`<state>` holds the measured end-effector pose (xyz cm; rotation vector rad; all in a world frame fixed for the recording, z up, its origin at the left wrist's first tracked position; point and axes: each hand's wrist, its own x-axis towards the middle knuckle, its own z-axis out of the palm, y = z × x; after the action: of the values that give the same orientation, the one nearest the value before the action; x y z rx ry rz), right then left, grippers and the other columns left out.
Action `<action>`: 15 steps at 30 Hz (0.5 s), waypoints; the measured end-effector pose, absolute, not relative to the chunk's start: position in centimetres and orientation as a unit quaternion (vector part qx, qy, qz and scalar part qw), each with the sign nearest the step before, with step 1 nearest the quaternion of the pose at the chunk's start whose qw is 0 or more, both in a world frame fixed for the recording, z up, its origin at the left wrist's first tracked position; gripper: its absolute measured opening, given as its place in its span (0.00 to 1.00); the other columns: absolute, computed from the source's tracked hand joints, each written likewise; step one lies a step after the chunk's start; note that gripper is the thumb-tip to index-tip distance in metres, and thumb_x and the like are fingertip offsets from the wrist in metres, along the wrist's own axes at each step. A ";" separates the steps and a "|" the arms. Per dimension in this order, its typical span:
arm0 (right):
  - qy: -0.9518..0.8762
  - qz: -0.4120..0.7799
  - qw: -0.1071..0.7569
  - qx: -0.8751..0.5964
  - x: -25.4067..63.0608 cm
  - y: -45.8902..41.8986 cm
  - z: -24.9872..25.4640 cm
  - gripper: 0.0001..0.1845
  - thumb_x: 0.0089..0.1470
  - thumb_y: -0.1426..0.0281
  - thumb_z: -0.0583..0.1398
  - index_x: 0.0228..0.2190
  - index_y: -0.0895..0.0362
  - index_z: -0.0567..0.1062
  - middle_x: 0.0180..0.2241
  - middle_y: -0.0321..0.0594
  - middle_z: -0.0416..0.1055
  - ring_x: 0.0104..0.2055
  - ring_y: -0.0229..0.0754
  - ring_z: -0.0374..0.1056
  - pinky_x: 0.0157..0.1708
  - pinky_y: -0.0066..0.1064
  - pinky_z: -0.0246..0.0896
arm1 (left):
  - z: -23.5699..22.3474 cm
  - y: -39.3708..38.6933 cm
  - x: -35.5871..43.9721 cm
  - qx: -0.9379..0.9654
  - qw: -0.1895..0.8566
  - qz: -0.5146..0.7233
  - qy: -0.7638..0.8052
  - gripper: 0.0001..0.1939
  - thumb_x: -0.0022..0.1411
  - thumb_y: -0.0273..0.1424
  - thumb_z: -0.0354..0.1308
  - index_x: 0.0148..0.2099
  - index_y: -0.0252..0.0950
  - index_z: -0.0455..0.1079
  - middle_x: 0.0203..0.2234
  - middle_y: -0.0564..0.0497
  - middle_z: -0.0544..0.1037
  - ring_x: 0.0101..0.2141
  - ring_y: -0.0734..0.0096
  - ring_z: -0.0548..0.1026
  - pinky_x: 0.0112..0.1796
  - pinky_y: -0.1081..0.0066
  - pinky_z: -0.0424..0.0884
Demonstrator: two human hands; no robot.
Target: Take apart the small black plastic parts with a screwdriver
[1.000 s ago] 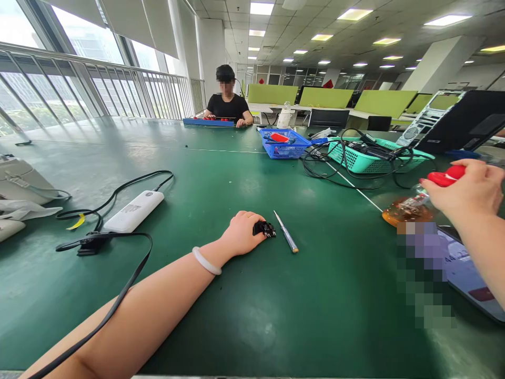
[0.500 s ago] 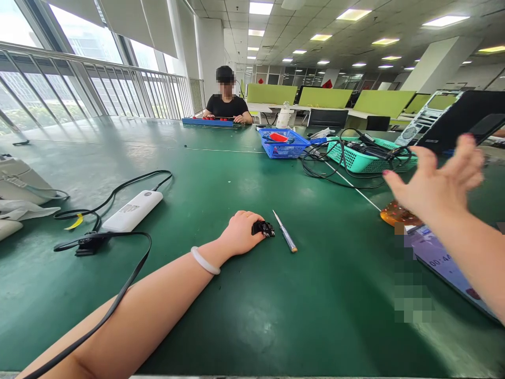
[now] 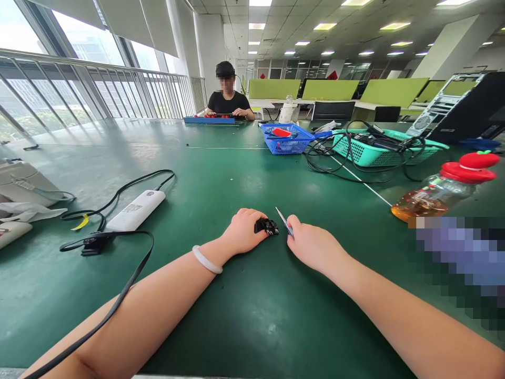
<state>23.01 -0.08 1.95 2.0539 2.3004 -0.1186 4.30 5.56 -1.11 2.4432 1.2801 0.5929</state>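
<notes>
On the green table (image 3: 236,326), my left hand (image 3: 245,231) is closed around a small black part (image 3: 267,227) whose exact kind I cannot make out. Its far end, with metallic bits, sticks out past my fingers to the right. My right hand (image 3: 310,241) is closed on a slim screwdriver (image 3: 283,219). The blade points up and left, away from me, and my fingers cover most of the handle. A small gap lies between the screwdriver and the black part; they do not touch.
A white power bank (image 3: 136,210) with a black cable (image 3: 118,184) lies left. Farther back are a blue basket (image 3: 290,146) and a teal basket (image 3: 374,157) with tangled cables. A red-lidded jar (image 3: 442,192) stands right. A person (image 3: 228,100) sits across the table.
My right hand has come from the far right, where it was raised and empty, and has taken hold of the screwdriver lying on the table. My left hand keeps the black part.
</notes>
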 end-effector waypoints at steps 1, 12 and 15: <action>0.746 -0.039 0.003 0.665 23.3 0.2 1.5 0.13 0.60 0.74 0.50 0.46 0.57 0.67 0.28 0.41 0.74 0.25 0.44 0.68 0.22 0.32 0.43 | -1.1 5.6 4.3 0.855 0.160 0.207 0.448 0.14 0.60 0.37 0.59 0.48 0.40 0.72 0.48 0.49 0.78 0.53 0.55 0.71 0.57 0.55 0.65; 0.594 -0.296 -0.524 0.534 26.4 2.8 -0.3 0.09 0.53 0.64 0.59 0.34 0.54 0.75 0.18 0.30 0.60 0.20 0.35 0.56 0.23 0.29 0.53 | -1.4 5.7 4.4 0.854 0.157 0.207 0.451 0.16 0.60 0.38 0.58 0.49 0.40 0.72 0.47 0.47 0.78 0.53 0.54 0.70 0.57 0.53 0.66; 0.521 -0.390 -0.618 0.442 26.6 3.0 -0.2 0.09 0.51 0.61 0.63 0.33 0.53 0.74 0.18 0.28 0.59 0.20 0.34 0.57 0.21 0.28 0.52 | -1.4 5.8 4.3 0.854 0.156 0.209 0.449 0.16 0.60 0.38 0.58 0.49 0.40 0.73 0.48 0.47 0.78 0.53 0.54 0.70 0.57 0.53 0.65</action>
<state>26.61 3.00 -0.16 2.5121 2.9638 -2.2174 4.34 5.77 -1.38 2.4459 1.2862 0.5974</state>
